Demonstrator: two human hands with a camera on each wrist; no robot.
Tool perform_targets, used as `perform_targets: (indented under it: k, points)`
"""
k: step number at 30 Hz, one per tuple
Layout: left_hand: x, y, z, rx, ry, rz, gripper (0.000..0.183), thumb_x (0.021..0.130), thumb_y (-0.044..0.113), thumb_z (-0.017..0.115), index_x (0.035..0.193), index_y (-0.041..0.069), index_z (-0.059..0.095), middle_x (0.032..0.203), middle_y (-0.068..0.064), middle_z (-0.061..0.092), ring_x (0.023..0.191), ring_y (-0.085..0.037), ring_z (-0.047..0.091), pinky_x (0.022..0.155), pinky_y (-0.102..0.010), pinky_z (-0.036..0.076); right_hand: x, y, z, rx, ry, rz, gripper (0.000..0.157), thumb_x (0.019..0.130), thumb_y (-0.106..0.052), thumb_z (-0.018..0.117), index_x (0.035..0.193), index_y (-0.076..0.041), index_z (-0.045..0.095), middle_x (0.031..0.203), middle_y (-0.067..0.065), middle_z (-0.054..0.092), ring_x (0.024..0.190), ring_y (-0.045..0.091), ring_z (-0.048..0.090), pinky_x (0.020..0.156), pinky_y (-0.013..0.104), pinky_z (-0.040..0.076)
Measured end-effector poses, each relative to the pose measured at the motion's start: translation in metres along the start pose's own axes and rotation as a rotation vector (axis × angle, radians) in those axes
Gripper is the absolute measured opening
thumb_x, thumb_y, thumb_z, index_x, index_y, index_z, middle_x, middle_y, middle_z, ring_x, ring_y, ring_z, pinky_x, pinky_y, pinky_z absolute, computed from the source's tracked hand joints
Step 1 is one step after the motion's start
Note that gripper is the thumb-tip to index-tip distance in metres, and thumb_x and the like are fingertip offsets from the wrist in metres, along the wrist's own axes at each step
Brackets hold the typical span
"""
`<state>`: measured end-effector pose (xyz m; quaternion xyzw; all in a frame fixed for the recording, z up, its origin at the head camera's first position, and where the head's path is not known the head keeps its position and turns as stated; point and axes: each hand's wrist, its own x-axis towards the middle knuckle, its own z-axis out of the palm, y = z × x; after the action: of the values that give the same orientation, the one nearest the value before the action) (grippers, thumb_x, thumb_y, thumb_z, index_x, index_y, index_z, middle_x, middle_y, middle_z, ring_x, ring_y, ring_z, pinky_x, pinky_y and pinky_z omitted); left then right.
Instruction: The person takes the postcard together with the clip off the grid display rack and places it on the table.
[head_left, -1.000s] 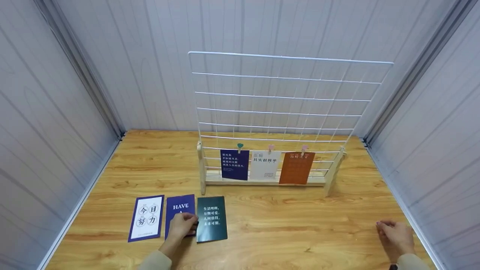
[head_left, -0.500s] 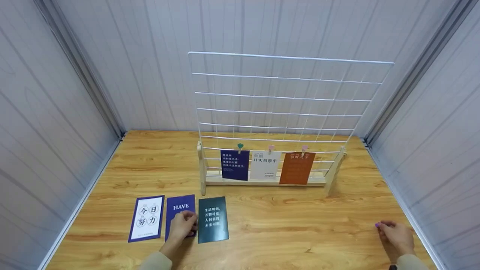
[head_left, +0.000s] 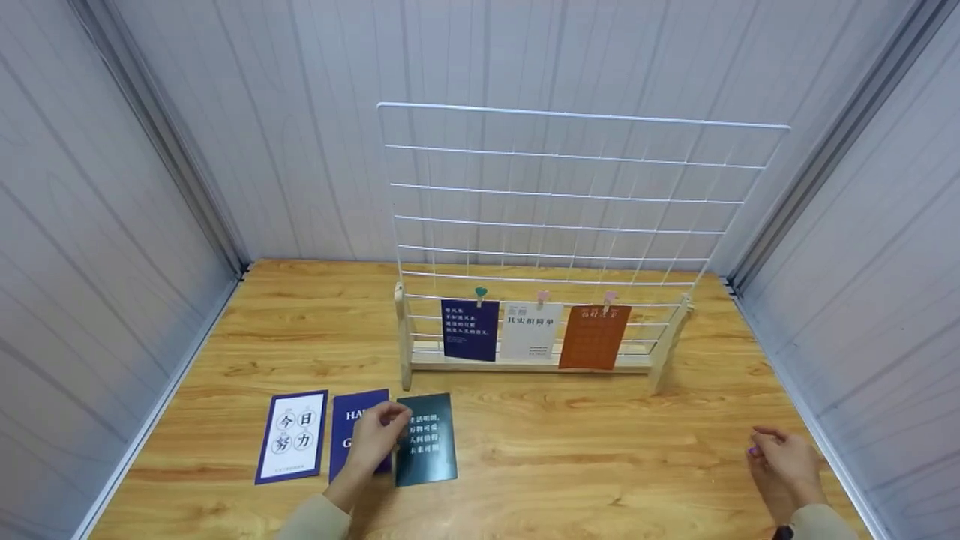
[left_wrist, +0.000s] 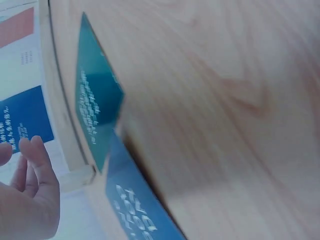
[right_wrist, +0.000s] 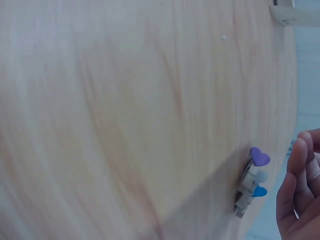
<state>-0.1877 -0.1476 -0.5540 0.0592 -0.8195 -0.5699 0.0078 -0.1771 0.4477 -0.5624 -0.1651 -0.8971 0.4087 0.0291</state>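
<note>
My left hand [head_left: 373, 441] hovers over the purple "HAVE A" card [head_left: 341, 427] and the left edge of the dark green card [head_left: 431, 450]. Nothing shows between its loosely bent fingers; in the left wrist view they are apart from both cards. Left of these lies a white card with a purple border [head_left: 291, 461]. At the right side of the table, my right hand [head_left: 789, 461] is raised above several small clips. A purple heart clip [right_wrist: 260, 157] and a blue heart clip [right_wrist: 259, 191] lie there, apart from the fingers, which are loosely curled with nothing visible in them.
A white wire grid [head_left: 585, 157] stands in a wooden base [head_left: 525, 367] behind the cards. Clipped to its lower part hang a navy card [head_left: 470, 341], a white card [head_left: 527, 337] and an orange card [head_left: 592, 341]. Pale panel walls [head_left: 322, 150] surround the table.
My left hand has lifted off the purple card and moved slightly up and right. My right hand has risen a little from the clips, which stay on the table.
</note>
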Motion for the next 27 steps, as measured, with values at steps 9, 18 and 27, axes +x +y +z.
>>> perform_targets:
  k: [9, 18, 27]
  points:
    - [-0.004, 0.023, -0.001, -0.023, -0.045, 0.078, 0.021, 0.086, 0.017, 0.058, 0.096, 0.0, 0.061, 0.081, -0.011, 0.059, 0.073, -0.028, 0.057, 0.057, -0.04, 0.051, -0.002, -0.025, 0.001, 0.159, -0.02, -0.016, 0.043, 0.09, -0.023, 0.051, 0.117, 0.01, 0.047, 0.072, 0.011, 0.059, 0.056, 0.017, 0.059, 0.046, 0.025, 0.048]
    - [-0.001, 0.037, -0.004, -0.023, -0.064, 0.096, 0.019, 0.086, 0.017, 0.057, 0.097, 0.001, 0.061, 0.079, -0.007, 0.059, 0.072, -0.023, 0.055, 0.056, -0.034, 0.051, -0.009, -0.054, 0.008, 0.126, 0.004, -0.113, 0.046, 0.087, -0.031, 0.054, 0.115, 0.005, 0.053, 0.069, 0.003, 0.06, 0.058, 0.017, 0.059, 0.035, 0.023, 0.04]
    - [-0.004, 0.044, -0.001, -0.014, -0.058, 0.129, 0.024, 0.085, 0.021, 0.058, 0.095, 0.0, 0.061, 0.082, -0.01, 0.06, 0.072, -0.025, 0.056, 0.054, -0.031, 0.049, -0.017, -0.079, 0.025, 0.299, -0.026, -0.267, 0.038, 0.086, -0.024, 0.058, 0.105, 0.009, 0.057, 0.067, 0.01, 0.058, 0.057, 0.018, 0.056, 0.052, 0.026, 0.05]
